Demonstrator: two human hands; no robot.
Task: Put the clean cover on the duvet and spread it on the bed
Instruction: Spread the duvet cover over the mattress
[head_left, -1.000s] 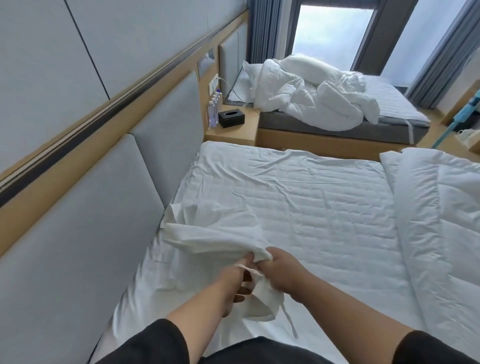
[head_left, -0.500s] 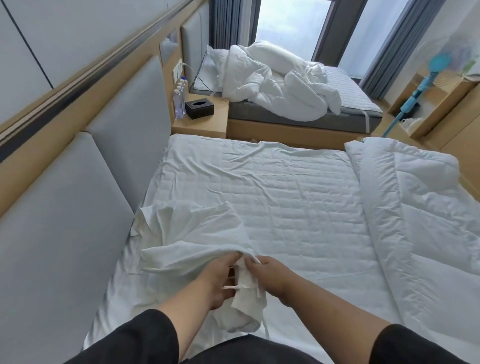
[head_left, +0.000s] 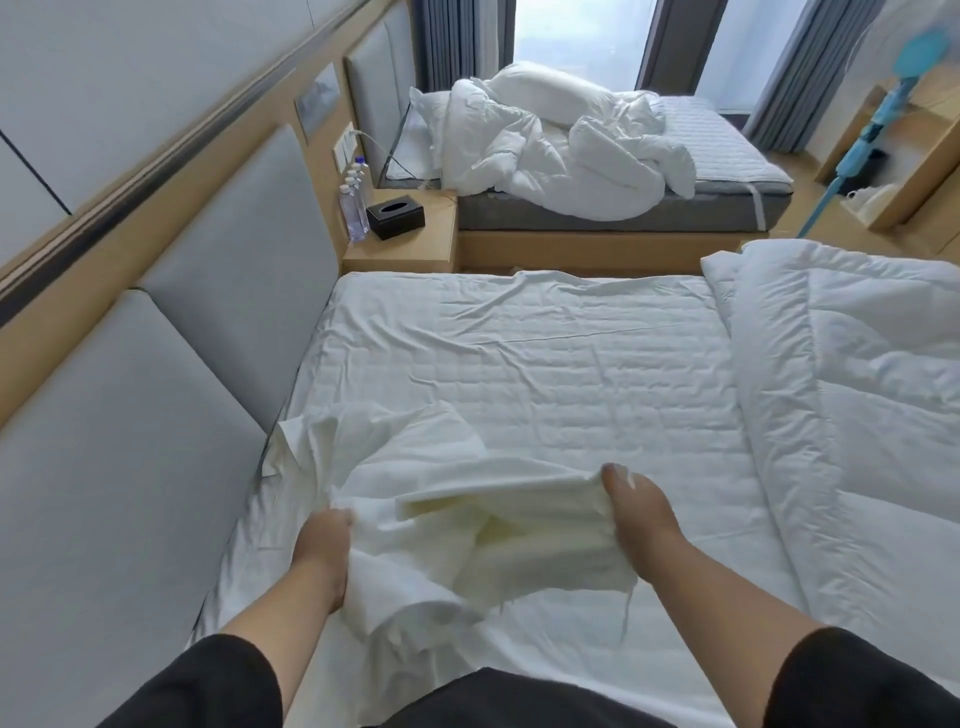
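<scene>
The white duvet cover (head_left: 447, 478) lies bunched at the near left of the bed (head_left: 545, 353), by the grey headboard. My left hand (head_left: 322, 551) grips its left edge and my right hand (head_left: 639, 514) grips its right edge, stretching a span of cloth between them a little above the sheet. A thin tie string dangles below my right hand. The white duvet (head_left: 852, 395) lies folded along the right side of the bed, apart from both hands.
A padded grey headboard (head_left: 171, 415) runs along the left. Beyond the bed stands a wooden nightstand (head_left: 410, 249) with water bottles (head_left: 354, 202) and a black tissue box (head_left: 396, 216). A second bed (head_left: 613, 208) with crumpled bedding is by the window. A blue fan (head_left: 872, 124) stands far right.
My hands, which were close together on one bunch of the cover, have pulled apart left and right, spreading the cloth between them. The view has shifted slightly right.
</scene>
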